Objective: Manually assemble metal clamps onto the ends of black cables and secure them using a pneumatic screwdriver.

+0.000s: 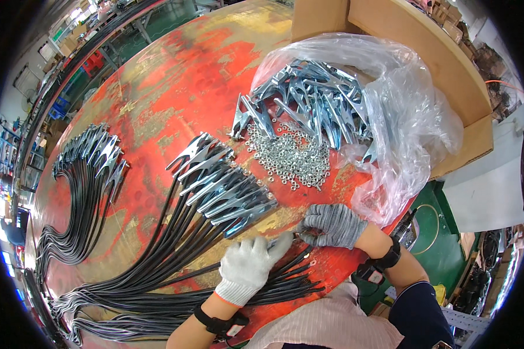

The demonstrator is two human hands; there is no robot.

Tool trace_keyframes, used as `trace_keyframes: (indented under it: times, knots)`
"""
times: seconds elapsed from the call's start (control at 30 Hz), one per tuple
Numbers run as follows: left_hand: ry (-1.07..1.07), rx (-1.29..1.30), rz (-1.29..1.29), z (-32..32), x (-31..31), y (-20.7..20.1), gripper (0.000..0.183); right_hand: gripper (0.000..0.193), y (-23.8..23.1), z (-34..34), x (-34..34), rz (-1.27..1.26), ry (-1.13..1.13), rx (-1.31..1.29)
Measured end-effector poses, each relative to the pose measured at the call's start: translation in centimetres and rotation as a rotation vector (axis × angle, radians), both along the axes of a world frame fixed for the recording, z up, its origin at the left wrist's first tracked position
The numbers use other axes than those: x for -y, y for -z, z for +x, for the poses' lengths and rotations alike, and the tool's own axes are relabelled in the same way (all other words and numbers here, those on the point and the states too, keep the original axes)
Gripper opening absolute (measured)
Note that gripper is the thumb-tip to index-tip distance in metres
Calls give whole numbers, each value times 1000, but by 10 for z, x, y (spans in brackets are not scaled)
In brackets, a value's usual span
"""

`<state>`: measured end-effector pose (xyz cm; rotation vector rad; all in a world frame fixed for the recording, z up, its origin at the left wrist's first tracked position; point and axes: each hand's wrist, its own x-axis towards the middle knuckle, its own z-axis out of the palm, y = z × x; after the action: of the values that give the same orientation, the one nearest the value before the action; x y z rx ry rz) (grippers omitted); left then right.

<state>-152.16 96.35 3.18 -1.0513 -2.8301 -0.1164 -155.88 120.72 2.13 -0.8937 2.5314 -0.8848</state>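
Note:
My left hand (247, 269), in a white knit glove, is closed around a black cable (199, 271) that runs into its palm from the left. My right hand (334, 225), in a grey knit glove, is closed at the left hand's fingertips. A small dark end shows between the two hands; what the right fingers pinch is mostly hidden. Just beyond lies a row of silver spring clamps (224, 185) fixed to black cables. Loose cable ends (291, 285) fan out beneath and beside my left wrist.
A heap of small metal nuts (291, 154) lies on the worn red table (163, 96). Behind it, loose clamps (317, 99) spill from a clear plastic bag (410, 110) in a cardboard box (431, 41). Another bundle of clamped cables (84, 174) lies at the far left.

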Motion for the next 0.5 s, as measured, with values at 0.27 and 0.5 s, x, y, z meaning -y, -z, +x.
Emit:
trace_keyframes:
  times: [0.27, 0.5]
  knots:
    - [2, 17, -11, -1, -1, -3, 40, 22, 16, 7, 2, -60, 80, -63]
    - [-7, 30, -40, -1, -3, -5, 41, 38, 24, 14, 7, -177, 218, 28]
